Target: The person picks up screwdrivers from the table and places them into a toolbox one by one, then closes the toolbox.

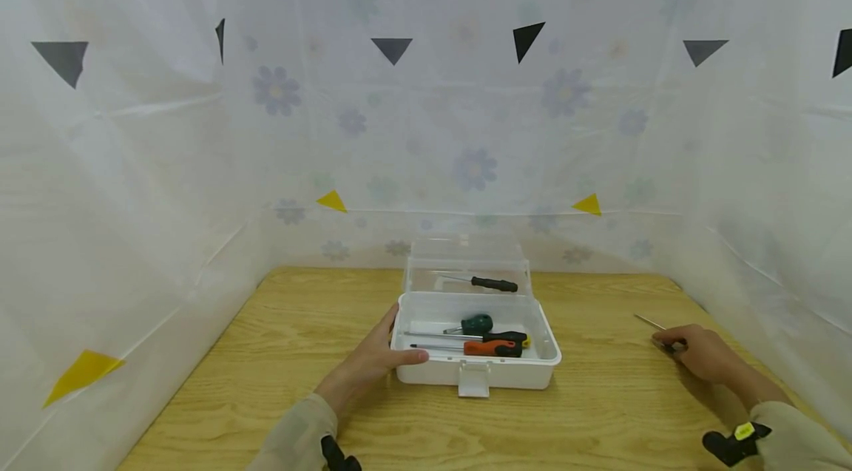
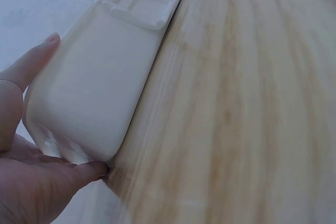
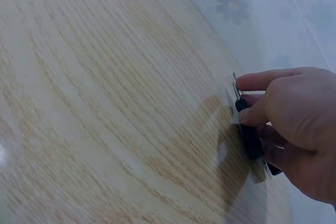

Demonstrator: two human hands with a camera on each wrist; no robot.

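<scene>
On the wooden table (image 1: 599, 412), near the middle, a white plastic toolbox (image 1: 475, 371) stands with its clear lid (image 1: 466, 264) raised at the far side. Its near left corner is cupped by the left hand (image 1: 369, 364): the thumb lies along the front wall and the fingers along the left end wall, curled round the corner, as is confirmed in the left wrist view. Inside the box three screwdrivers are seen: a green-handled one (image 1: 474, 324), a black-and-yellow one (image 1: 502, 337) and an orange-and-black one (image 1: 489, 347) nearest the front. A further black-handled screwdriver (image 1: 489, 283) is seen through the lid. A white latch (image 1: 473, 380) hangs at the front wall. Well to the right of the box, on the table, a black-handled screwdriver (image 3: 251, 135) is pinched by the right hand (image 1: 695, 353), thumb and fingers closed round its handle, with the metal shaft (image 1: 648, 322) pointing to the far left. Behind the table a flowered white sheet (image 1: 466, 123) is hung.
</scene>
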